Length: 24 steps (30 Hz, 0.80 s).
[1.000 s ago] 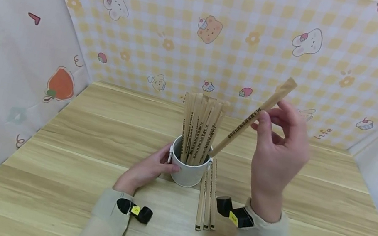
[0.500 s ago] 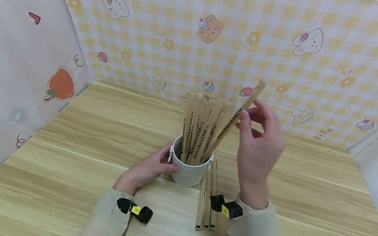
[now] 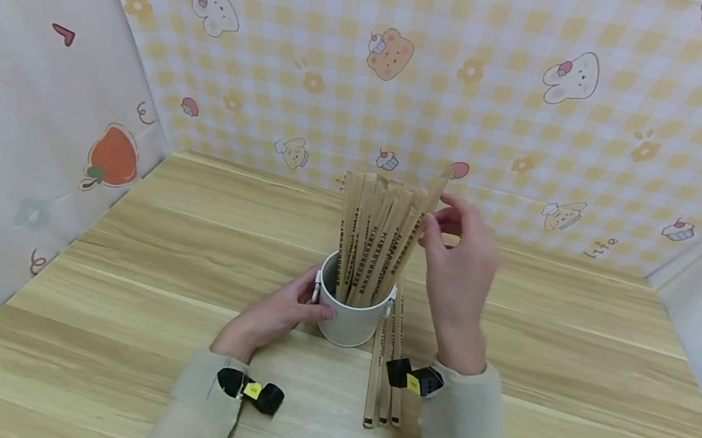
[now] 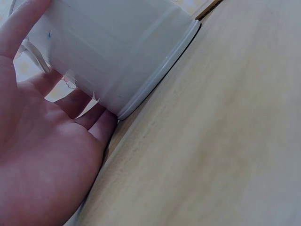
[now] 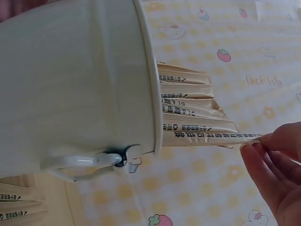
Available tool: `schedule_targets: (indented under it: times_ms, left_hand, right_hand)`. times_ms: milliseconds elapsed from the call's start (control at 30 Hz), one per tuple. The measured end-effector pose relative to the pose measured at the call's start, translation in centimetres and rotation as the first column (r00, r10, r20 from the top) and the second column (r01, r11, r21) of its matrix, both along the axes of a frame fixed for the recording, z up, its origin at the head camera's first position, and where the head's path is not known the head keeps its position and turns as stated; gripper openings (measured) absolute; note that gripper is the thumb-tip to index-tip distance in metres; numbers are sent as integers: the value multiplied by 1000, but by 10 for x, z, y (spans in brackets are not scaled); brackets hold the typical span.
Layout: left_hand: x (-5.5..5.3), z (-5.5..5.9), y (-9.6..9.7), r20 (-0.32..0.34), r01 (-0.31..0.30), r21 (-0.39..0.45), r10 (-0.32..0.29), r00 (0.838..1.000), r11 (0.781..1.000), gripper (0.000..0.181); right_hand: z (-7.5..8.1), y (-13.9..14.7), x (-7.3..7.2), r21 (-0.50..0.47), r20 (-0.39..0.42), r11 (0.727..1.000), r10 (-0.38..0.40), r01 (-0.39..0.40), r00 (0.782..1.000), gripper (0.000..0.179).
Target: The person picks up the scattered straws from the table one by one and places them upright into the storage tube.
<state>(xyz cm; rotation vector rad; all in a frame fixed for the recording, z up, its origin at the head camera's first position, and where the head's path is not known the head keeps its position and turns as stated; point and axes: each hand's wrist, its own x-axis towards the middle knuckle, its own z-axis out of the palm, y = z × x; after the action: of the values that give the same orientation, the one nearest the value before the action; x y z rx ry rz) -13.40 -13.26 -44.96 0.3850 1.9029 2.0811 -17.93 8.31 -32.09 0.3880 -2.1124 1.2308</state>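
Observation:
A small white metal bucket (image 3: 347, 322) stands on the table, filled with several upright straws (image 3: 366, 241) in brown paper sleeves with dark print. My left hand (image 3: 280, 308) grips the bucket's left side, thumb on the front wall and fingers round behind, as the left wrist view also shows. Between thumb and fingers my right hand (image 3: 460, 270) pinches one wrapped straw (image 5: 207, 137) near its top. The lower end of that straw is inside the bucket at the right rim, hidden by the wall, and it leans right beside the others.
Several more wrapped straws (image 3: 387, 382) lie on the wooden table (image 3: 179, 236) right of the bucket, partly behind it. A wire handle (image 5: 77, 162) hangs at the bucket's side. A yellow checked cloth (image 3: 332, 4) covers the wall behind; a white cloth (image 3: 3, 111) hangs at left.
My right hand has moved left and slightly down with its straw, which has gone from a wide slant at the rim to steeper and deeper in the bucket. My left hand has stayed put.

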Motion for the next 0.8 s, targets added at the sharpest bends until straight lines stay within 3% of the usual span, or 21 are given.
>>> schedule_targets:
  times_ms: [467,800]
  left_hand:
    - [0,-1,-1,0,1,10,-1,1000,1000,79]
    - [0,3,0,16,12,18,-13,1000,1000,80]
  right_hand:
    - [-8,-2,-4,82,141,994,54,-66,988,24]
    - [-10,-1,-3,135,276,986,53,-93,960,23]
